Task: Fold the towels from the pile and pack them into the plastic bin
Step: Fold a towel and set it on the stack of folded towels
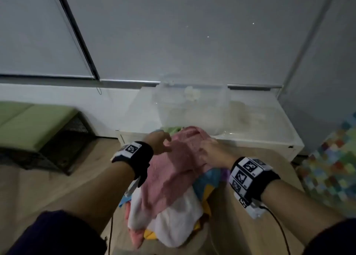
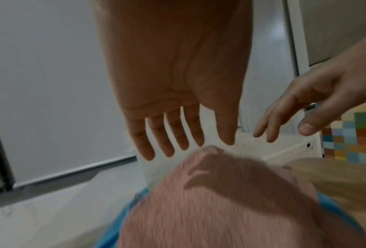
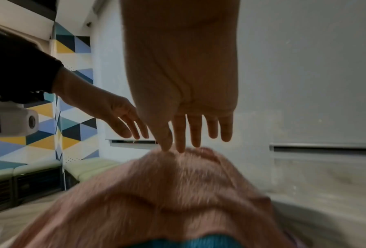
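A pink towel lies on top of the pile, over a white towel and a blue and yellow one. My left hand hovers just above its far left end with straight, spread fingers and holds nothing. My right hand is over the far right end, fingers also straight. In the right wrist view my right hand touches the raised fold of the pink towel with its fingertips. The clear plastic bin stands behind the pile on a white cabinet.
The low white cabinet runs along the wall under closed blinds. A green-cushioned bench sits at the left. A colourful mosaic wall is at the right. A bit of green cloth shows behind the pink towel. Wooden floor surrounds the pile.
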Motion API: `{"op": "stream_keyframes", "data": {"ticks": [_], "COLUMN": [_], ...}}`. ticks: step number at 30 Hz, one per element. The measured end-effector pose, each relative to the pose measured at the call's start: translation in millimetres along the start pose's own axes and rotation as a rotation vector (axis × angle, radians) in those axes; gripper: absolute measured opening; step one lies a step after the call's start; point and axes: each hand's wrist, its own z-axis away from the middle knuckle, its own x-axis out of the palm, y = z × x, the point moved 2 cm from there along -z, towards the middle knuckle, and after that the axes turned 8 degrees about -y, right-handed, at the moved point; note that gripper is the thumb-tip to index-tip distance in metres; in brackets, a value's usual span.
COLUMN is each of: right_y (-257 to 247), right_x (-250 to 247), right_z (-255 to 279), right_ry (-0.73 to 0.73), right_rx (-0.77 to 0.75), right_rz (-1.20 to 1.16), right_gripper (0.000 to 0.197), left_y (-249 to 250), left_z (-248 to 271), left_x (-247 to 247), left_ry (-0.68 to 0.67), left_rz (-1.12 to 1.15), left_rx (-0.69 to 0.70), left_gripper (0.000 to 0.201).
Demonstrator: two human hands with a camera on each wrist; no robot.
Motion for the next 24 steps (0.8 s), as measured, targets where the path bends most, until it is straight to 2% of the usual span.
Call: {"op": "stream_keyframes", "data": {"ticks": [1,5,8,9,12,15,18,19,21,23,24], "right_y": [-0.3,0.1,5.2,5.9,5.3,-2.2,-5.8,-3.9,4.6,15.1,20.4], "right_x": [12.8,60.7,82.8,87.9,94.7,88.2,81.3,80.9,86.5,100.3,109.5], "right_z": [-4.7,-12.9,-16.9,-17.7,-16.6,5.3,43.7,57.7,82.5,99.5,105.7], "right_ry": [0.011,0.199,0.463,0.489,0.55,0.724,0.901,0.945,0.98,0.885,0.797], "right_rx": [-0.001,-0.056,-0.114,-0.122,-0.165,-0.182,-0.175,-0.175,-0.155,-0.118,-0.1], "right_rz": [-0.011,-0.03,0.059,0.061,0.027,-0.022,-0.042,-0.055,-0.043,-0.031,-0.045], "right_gripper": [0.027,0.035,0.02,0.014,0.005,0.004,0.007,0.006,0.006,0.003,0.003], "left_y": [-6.7,-38.1,-45.9,-46.3,-38.4,-31.6,-16.1,-9.1,1.9,13.0,18.0], "left_z": [-3.9,-23.4,-33.0,-33.2,-19.8,1.2,29.1,38.8,52.6,64.1,67.5], "left_x": [13.8,69.8,90.6,95.8,100.2,100.9,101.7,102.3,107.9,115.6,120.5], "left_ry": [0.001,0.17,0.371,0.424,0.582,0.698,0.782,0.782,0.689,0.555,0.486], "left_rz": [0.011,0.195,0.253,0.262,0.319,0.357,0.382,0.424,0.454,0.371,0.341], "left_rx": [-0.034,-0.08,-0.072,-0.059,-0.04,-0.011,0.079,0.131,0.203,0.22,0.207], "left_gripper": [0.044,0.049,0.04,0.037,0.027,0.017,0.018,0.019,0.029,0.045,0.045]}}
